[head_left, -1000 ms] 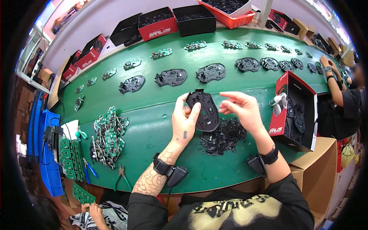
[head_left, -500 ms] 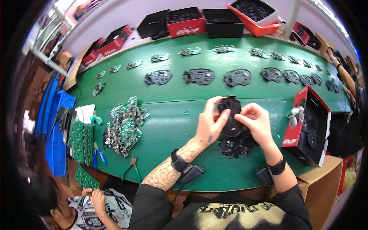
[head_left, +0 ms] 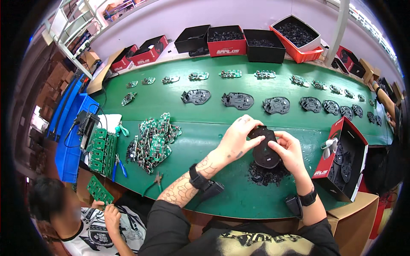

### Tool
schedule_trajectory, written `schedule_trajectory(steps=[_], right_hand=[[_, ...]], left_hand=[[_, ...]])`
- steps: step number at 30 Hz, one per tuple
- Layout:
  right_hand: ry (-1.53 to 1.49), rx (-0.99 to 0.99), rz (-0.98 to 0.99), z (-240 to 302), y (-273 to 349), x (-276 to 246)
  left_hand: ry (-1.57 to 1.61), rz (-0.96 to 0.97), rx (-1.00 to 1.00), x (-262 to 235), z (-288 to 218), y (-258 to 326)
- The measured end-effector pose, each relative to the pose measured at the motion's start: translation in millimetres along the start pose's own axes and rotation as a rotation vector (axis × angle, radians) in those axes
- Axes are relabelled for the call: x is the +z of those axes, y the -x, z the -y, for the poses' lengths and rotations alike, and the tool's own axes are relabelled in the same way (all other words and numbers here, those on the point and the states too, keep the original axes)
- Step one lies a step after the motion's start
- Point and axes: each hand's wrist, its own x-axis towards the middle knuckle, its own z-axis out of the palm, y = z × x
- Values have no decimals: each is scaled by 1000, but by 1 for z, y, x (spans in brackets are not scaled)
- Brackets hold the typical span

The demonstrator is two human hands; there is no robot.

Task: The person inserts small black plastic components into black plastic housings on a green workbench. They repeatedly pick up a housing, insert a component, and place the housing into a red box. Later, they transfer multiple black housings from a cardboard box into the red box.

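Observation:
Both hands hold one black plastic mouse base shell (head_left: 264, 150) just above the green belt (head_left: 205, 123). My left hand (head_left: 238, 137) grips its left edge, fingers curled over the top. My right hand (head_left: 289, 150) pinches its right side, thumb on the inner face. Directly under the shell lies a pile of small black plastic parts (head_left: 268, 175). Each wrist wears a black strap.
Rows of black shells (head_left: 238, 100) and green circuit boards (head_left: 230, 73) lie along the belt. A heap of boards (head_left: 153, 141) sits left, pliers (head_left: 158, 179) near the front edge. A red box of shells (head_left: 344, 160) stands right. Bins (head_left: 225, 39) line the back. Another person (head_left: 104, 222) sits lower left.
The view has swung right, so the belt and parts sit further left in the picture. Both hands keep hold of the black shell, turning it slightly over the pile.

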Motion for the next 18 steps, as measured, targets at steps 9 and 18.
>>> schedule_trajectory(steps=[9,18], right_hand=[[620,-298,-184,11,1,-7],[969,-326,37,-9,3,-20]], left_hand=[[-363,-166,-172,-98,84,-25],[-933,-275,-822,-219,255,-2]])
